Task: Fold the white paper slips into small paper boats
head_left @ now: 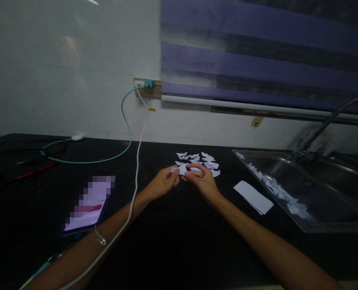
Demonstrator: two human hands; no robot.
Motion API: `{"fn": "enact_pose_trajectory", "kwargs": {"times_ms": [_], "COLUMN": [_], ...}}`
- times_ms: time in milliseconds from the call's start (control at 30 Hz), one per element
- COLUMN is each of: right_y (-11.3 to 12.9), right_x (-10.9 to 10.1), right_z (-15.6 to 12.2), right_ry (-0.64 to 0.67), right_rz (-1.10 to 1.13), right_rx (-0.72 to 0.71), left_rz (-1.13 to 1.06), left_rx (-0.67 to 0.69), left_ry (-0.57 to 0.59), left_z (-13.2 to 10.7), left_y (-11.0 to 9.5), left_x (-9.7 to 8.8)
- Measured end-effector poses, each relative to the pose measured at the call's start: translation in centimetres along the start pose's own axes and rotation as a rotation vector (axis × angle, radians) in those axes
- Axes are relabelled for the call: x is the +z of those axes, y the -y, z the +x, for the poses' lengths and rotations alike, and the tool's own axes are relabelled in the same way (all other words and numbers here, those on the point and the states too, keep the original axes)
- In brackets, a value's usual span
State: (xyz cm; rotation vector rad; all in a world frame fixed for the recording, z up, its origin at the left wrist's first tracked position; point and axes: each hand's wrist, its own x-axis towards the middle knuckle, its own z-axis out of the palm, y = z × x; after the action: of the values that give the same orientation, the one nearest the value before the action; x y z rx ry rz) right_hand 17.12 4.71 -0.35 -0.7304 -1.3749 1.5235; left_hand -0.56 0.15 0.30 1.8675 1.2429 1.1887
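Between my two hands I hold a small white paper boat [182, 170] above the dark counter. My left hand [164, 181] pinches its left side between thumb and fingers. On the other side, my right hand [203, 180] grips it with thumb and index finger, a ring showing on one finger. Just behind my hands, several folded paper boats [209, 165] stand in rows on the counter, some partly hidden by my fingers. To the right of my right hand lies a stack of white paper strips [253, 197].
More paper boats [283, 193] line the rim of the metal sink [327, 205] under a faucet [321, 129]. A phone [90, 203] lies at left. A white cable [136, 173] crosses over my left forearm from the wall socket [148, 88]. A teal cable [106, 160] curves behind.
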Motion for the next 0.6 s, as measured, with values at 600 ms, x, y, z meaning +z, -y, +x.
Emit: {"fn": "enact_pose_trajectory", "kwargs": {"times_ms": [600], "right_y": [0.46], "right_x": [-0.42], "right_z": [0.03], "right_ry": [0.083], "right_rz": [0.084], "right_rx": [0.163], "left_rz": [0.002], "left_rx": [-0.003], "left_ry": [0.022], "left_z": [-0.08], "left_y": [0.41], "left_x": [-0.77]}}
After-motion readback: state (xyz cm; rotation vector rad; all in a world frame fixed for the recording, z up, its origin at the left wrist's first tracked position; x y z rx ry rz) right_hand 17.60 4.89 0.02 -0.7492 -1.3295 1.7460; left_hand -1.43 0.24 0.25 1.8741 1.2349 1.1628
